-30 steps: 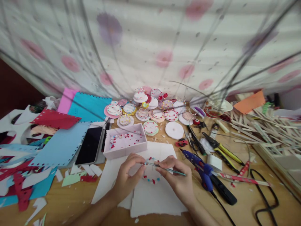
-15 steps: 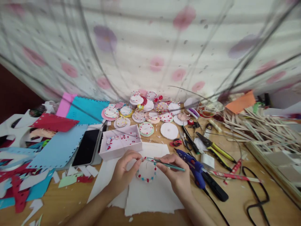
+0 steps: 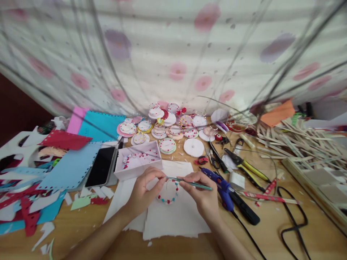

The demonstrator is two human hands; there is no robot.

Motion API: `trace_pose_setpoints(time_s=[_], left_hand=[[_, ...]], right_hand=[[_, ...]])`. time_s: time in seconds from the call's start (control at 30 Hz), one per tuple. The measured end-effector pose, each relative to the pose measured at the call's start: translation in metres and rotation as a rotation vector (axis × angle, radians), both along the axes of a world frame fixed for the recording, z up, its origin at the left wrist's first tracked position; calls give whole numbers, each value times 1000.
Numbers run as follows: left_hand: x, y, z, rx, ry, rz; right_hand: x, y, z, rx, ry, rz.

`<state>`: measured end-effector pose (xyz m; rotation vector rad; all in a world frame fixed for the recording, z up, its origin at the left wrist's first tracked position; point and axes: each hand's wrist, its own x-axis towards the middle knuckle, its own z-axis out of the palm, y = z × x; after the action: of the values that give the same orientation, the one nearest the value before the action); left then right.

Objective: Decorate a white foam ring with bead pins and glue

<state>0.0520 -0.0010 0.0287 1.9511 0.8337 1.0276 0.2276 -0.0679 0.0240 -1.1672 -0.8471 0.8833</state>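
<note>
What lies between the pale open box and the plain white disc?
Between the box and the plain disc sits a green-edged stack dotted with red beads, as the head view shows.

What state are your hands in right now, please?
Left hand: pinched closed beside the beaded ring; anything held can't be told.
Right hand: closed on a slim teal tool.

The left fingertips [image 3: 163, 177] are hiding whatever they are pinching, too small to tell. Both forearms are running off the bottom edge, and the glue gun's cord [image 3: 245, 226] is leaving there too. Scraps [image 3: 16, 213] are being cut off at left.
</note>
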Motion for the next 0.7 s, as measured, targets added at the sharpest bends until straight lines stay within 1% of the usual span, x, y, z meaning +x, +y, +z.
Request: trace_pose_setpoints(time_s=[0.07, 0.2, 0.53, 0.7], left_hand=[[0, -1, 1, 4, 5, 1], [-2, -2, 4, 25, 23, 9], [-2, -8, 12, 46, 46, -3], [-3, -7, 8, 12, 13, 5]], right_hand=[[1, 0, -3, -16, 16, 22], [1, -1, -6, -34, 56, 24], [0, -1, -5, -31, 10, 30], [-1, -1, -9, -3, 48, -5]])
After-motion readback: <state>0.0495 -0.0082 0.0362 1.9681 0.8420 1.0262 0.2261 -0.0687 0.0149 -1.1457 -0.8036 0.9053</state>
